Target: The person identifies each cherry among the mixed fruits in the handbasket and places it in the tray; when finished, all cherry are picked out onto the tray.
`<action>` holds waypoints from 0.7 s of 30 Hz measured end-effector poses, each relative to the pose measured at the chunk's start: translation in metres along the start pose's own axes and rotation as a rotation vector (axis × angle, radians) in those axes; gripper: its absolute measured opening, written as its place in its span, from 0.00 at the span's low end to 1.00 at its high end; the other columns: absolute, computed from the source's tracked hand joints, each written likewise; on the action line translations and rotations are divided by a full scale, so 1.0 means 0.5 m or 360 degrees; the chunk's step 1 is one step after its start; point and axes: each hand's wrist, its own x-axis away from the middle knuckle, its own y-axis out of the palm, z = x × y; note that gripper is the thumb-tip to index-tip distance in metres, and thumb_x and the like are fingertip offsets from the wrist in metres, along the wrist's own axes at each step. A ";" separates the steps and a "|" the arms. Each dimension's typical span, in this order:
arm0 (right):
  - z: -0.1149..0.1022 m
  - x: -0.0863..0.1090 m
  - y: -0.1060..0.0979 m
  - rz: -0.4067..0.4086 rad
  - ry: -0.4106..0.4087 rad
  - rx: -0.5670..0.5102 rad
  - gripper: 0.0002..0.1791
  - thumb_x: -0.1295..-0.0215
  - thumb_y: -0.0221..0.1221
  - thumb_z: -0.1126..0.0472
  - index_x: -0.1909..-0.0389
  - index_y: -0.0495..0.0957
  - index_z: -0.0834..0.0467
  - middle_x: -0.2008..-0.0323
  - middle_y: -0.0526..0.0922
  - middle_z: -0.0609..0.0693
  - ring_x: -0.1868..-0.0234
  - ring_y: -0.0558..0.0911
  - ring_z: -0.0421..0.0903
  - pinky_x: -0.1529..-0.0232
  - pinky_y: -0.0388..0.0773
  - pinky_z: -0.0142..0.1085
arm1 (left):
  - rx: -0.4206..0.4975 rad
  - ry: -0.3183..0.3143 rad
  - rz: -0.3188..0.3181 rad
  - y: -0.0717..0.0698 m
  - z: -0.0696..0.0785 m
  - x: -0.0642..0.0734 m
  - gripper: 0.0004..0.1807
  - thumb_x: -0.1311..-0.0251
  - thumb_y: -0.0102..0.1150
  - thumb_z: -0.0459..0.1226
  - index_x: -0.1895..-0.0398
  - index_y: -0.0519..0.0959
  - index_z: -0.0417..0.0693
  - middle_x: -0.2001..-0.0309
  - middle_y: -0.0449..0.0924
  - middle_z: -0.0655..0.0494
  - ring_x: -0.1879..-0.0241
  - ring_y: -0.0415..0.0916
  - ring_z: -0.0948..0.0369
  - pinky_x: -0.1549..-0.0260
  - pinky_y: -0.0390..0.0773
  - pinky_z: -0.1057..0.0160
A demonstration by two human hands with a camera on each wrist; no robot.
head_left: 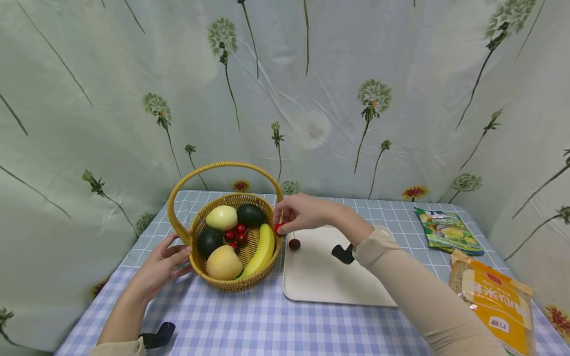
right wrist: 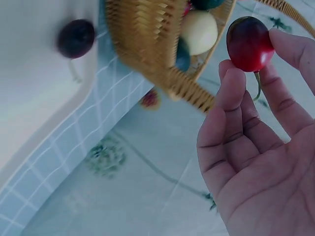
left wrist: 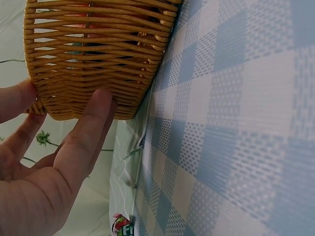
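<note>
My right hand point(head_left: 304, 213) pinches a red cherry point(right wrist: 250, 45) between thumb and fingertips, its green stem hanging down. In the head view that hand is at the right rim of a yellow wicker basket point(head_left: 218, 285). On the left, my left hand point(head_left: 162, 264) grips the basket's side by the foot of its handle, one fingertip against the woven wall in the left wrist view. Inside lie a banana point(head_left: 261, 252), a peach point(head_left: 224, 263), a pale yellow-green fruit point(head_left: 221, 218), two dark green fruits point(head_left: 209, 242) and several red cherries point(head_left: 241, 229).
A white tray point(head_left: 329, 289) lies right of the basket, with a dark cherry point(head_left: 294, 244) near its left edge. Farther right are a green packet point(head_left: 449, 231) and an orange-yellow bag point(head_left: 496, 306). A floral curtain point(head_left: 320, 99) hangs behind the checked tablecloth point(head_left: 249, 321).
</note>
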 end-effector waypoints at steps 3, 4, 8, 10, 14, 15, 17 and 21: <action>0.024 0.020 0.001 0.0030 0.0047 -0.0052 0.07 0.27 0.68 0.55 0.54 0.82 0.51 0.65 0.89 0.47 0.65 0.83 0.44 0.60 0.79 0.34 | -0.0008 -0.0013 0.0001 0.000 0.001 0.000 0.41 0.19 0.57 0.45 0.13 0.48 0.51 0.26 0.63 0.32 0.43 0.83 0.62 0.42 0.88 0.50; 0.032 0.026 0.002 0.0039 0.0070 -0.0072 0.08 0.27 0.68 0.56 0.53 0.82 0.52 0.65 0.90 0.47 0.65 0.83 0.44 0.59 0.79 0.34 | -0.0009 -0.0014 0.0001 0.000 0.001 0.001 0.41 0.19 0.57 0.45 0.13 0.47 0.51 0.25 0.63 0.32 0.43 0.83 0.62 0.42 0.88 0.50; 0.067 0.044 0.007 0.0067 0.0128 -0.0138 0.07 0.28 0.67 0.58 0.54 0.82 0.53 0.64 0.91 0.48 0.64 0.83 0.44 0.58 0.79 0.35 | -0.0003 -0.0015 0.0006 0.002 0.003 0.001 0.41 0.18 0.57 0.44 0.13 0.47 0.51 0.26 0.63 0.32 0.44 0.83 0.64 0.42 0.88 0.52; 0.084 0.052 0.010 0.0081 0.0147 -0.0171 0.06 0.28 0.67 0.59 0.55 0.82 0.54 0.63 0.91 0.51 0.63 0.85 0.50 0.58 0.78 0.35 | 0.0003 -0.0012 0.0005 0.002 0.003 0.001 0.41 0.19 0.57 0.43 0.13 0.47 0.51 0.26 0.64 0.32 0.45 0.83 0.65 0.42 0.88 0.52; 0.122 0.064 0.023 0.0111 0.0195 -0.0209 0.05 0.29 0.66 0.59 0.56 0.83 0.54 0.62 0.92 0.56 0.60 0.85 0.60 0.58 0.76 0.36 | 0.0012 0.0000 0.0003 0.003 0.003 0.000 0.41 0.19 0.58 0.44 0.13 0.48 0.51 0.28 0.65 0.34 0.46 0.84 0.66 0.43 0.88 0.53; 0.133 0.067 0.028 0.0119 0.0209 -0.0217 0.05 0.29 0.66 0.59 0.56 0.83 0.54 0.62 0.92 0.57 0.60 0.85 0.59 0.59 0.76 0.36 | 0.0017 0.0006 0.0003 0.003 0.003 0.000 0.41 0.19 0.58 0.44 0.13 0.49 0.51 0.29 0.66 0.34 0.47 0.84 0.66 0.43 0.88 0.54; 0.152 0.070 0.039 0.0130 0.0234 -0.0217 0.05 0.29 0.66 0.59 0.56 0.82 0.54 0.62 0.93 0.56 0.62 0.84 0.54 0.59 0.75 0.36 | 0.0023 0.0021 0.0005 0.002 0.002 -0.001 0.39 0.19 0.58 0.43 0.14 0.50 0.51 0.31 0.69 0.36 0.47 0.84 0.66 0.44 0.89 0.55; 0.185 0.071 0.059 0.0146 0.0277 -0.0212 0.05 0.29 0.67 0.58 0.57 0.82 0.52 0.65 0.92 0.50 0.66 0.81 0.42 0.60 0.74 0.35 | 0.0036 0.0042 0.0007 0.003 -0.001 -0.001 0.37 0.19 0.57 0.42 0.15 0.52 0.50 0.34 0.72 0.40 0.48 0.84 0.67 0.45 0.89 0.55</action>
